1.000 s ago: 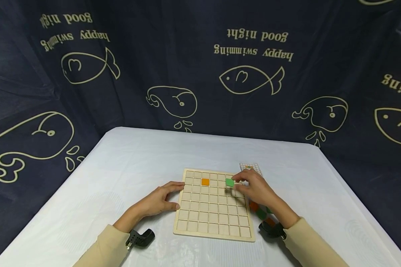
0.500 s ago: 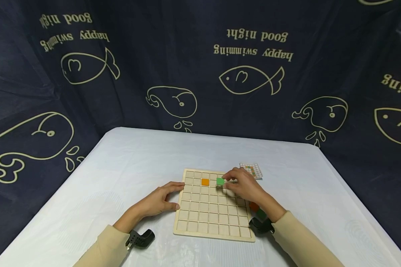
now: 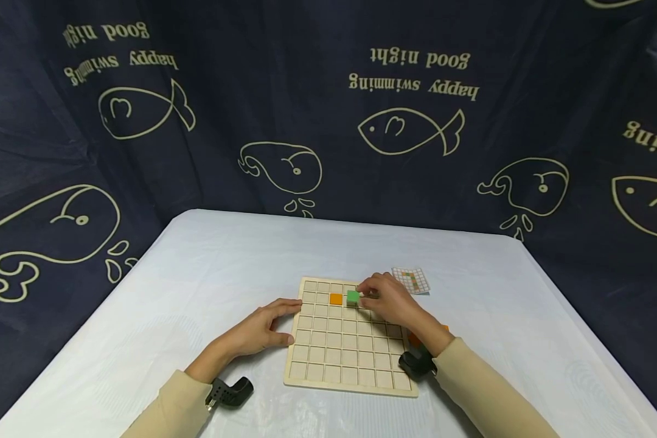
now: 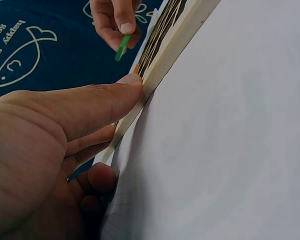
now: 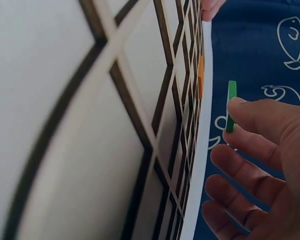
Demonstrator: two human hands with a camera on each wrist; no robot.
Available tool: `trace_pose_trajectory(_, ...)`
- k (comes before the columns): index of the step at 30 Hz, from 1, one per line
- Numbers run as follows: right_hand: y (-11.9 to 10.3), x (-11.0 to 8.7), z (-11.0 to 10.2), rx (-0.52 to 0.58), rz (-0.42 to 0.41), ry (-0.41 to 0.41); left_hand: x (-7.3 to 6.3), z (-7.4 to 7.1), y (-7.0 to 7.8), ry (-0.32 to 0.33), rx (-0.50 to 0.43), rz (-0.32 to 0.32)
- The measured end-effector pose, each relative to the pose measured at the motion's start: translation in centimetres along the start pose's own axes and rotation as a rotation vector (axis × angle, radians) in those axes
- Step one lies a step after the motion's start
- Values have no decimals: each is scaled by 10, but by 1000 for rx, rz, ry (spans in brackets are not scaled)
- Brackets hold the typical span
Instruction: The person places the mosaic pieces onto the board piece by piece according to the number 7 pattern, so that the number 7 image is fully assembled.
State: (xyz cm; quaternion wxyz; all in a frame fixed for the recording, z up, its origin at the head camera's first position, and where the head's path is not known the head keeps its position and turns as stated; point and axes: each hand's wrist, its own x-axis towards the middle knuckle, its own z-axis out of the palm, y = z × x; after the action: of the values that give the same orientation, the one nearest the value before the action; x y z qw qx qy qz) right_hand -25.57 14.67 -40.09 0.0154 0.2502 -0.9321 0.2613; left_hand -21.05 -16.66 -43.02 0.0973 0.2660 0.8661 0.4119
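Note:
A wooden grid board (image 3: 334, 340) lies on the white table. An orange square tile (image 3: 336, 299) sits in one of its far cells. My right hand (image 3: 391, 301) pinches a green square tile (image 3: 353, 297) between thumb and index finger, just right of the orange one. In the right wrist view the green tile (image 5: 232, 106) is held apart from the board's surface, its other fingers loosely bent. My left hand (image 3: 257, 328) rests against the board's left edge, thumb and fingertips touching it. The left wrist view shows the left thumb (image 4: 105, 102) against the wooden rim.
A small pattern card (image 3: 411, 280) with a printed grid lies beyond the board's far right corner. Orange tiles (image 3: 414, 339) lie beside the board's right edge, partly covered by the right wrist. A dark curtain (image 3: 328, 109) with fish drawings hangs behind the table.
My right hand has carried the green tile leftward over the board, closer to the orange tile. More of the pattern card shows. The left hand has stayed in place.

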Motion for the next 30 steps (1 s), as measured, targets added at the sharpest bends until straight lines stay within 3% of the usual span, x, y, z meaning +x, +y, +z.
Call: trace_pose_trajectory(30, -1, 12, 9, -109, 6, -40, 0, 0, -1, 0, -12, 15)
